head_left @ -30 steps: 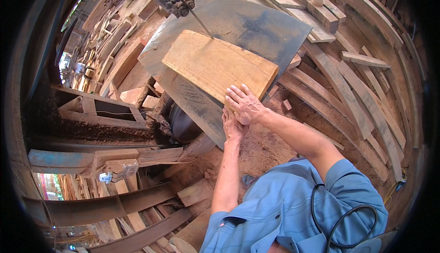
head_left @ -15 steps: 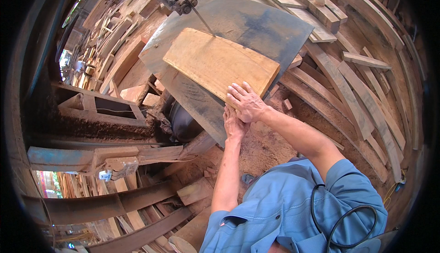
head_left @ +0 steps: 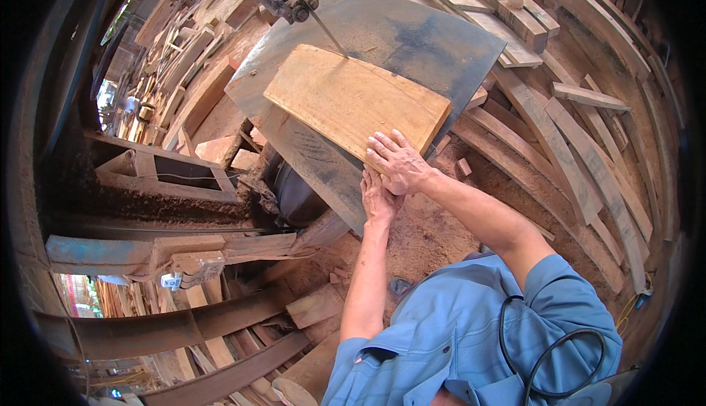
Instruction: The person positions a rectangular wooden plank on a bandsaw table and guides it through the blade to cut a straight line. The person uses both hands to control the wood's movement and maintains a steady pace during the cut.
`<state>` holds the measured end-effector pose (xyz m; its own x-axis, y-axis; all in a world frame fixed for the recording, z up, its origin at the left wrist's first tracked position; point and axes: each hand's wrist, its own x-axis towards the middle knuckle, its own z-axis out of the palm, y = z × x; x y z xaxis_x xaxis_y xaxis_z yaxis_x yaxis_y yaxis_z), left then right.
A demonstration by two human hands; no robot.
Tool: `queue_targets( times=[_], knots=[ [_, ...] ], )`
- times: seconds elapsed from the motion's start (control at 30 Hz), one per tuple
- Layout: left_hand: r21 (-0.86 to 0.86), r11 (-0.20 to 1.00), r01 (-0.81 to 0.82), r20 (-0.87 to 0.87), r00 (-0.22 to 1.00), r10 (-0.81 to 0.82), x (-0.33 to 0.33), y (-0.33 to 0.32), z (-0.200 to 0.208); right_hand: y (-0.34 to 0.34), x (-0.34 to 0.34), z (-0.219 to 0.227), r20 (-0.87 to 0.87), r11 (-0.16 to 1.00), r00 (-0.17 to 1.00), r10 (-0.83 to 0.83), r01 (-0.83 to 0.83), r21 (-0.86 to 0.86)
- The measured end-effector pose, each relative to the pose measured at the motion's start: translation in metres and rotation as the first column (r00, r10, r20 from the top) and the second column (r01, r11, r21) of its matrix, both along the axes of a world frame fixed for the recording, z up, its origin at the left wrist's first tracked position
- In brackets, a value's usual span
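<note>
A thick, light-brown wooden block (head_left: 353,93) lies flat on a grey metal saw table (head_left: 441,42). The thin blade of a bandsaw (head_left: 323,29) comes down to the block's far edge, near its middle. My right hand (head_left: 399,162) rests on the block's near right corner, fingers stretched and spread over the top face. Just below it, my left hand (head_left: 379,194) presses against the near edge with its fingers extended; the right hand partly covers them. Both forearms reach up from the lower edge.
Above the table hangs the blade guide (head_left: 294,5). Dusty machine framework (head_left: 162,185) stands at the left. Long curved planks (head_left: 555,148) lie piled at the right, and boards (head_left: 478,1) are stacked beyond the table. Sawdust (head_left: 430,237) covers the ground below my hands.
</note>
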<state>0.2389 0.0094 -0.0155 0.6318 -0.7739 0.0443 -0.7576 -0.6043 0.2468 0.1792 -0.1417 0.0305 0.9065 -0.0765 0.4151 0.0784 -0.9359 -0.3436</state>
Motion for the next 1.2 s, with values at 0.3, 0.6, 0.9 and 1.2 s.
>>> queue_targets(
  times=[0.3, 0.6, 0.9, 1.2],
  knots=[
    [-0.036, 0.999, -0.002, 0.001, 1.0, 0.002, -0.002, -0.005, -0.007, -0.002, 0.0, 0.003, -0.033, 1.0, 0.999, 0.004, -0.004, -0.003],
    [-0.207, 0.975, 0.08, 0.015, 0.997, -0.079, 0.006, -0.002, -0.017, -0.003, 0.0, 0.002, -0.026, 1.0, 1.0, 0.01, -0.01, 0.011],
    [-0.241, 0.967, 0.082, 0.046, 0.996, -0.073, 0.005, -0.003, -0.021, -0.004, 0.001, 0.001, -0.003, 1.0, 1.0, 0.02, -0.02, -0.012],
    [-0.245, 0.965, 0.098, 0.029, 0.995, -0.093, 0.006, -0.003, -0.019, -0.004, 0.001, 0.002, -0.026, 1.0, 1.0, 0.005, -0.005, -0.017]
  ],
)
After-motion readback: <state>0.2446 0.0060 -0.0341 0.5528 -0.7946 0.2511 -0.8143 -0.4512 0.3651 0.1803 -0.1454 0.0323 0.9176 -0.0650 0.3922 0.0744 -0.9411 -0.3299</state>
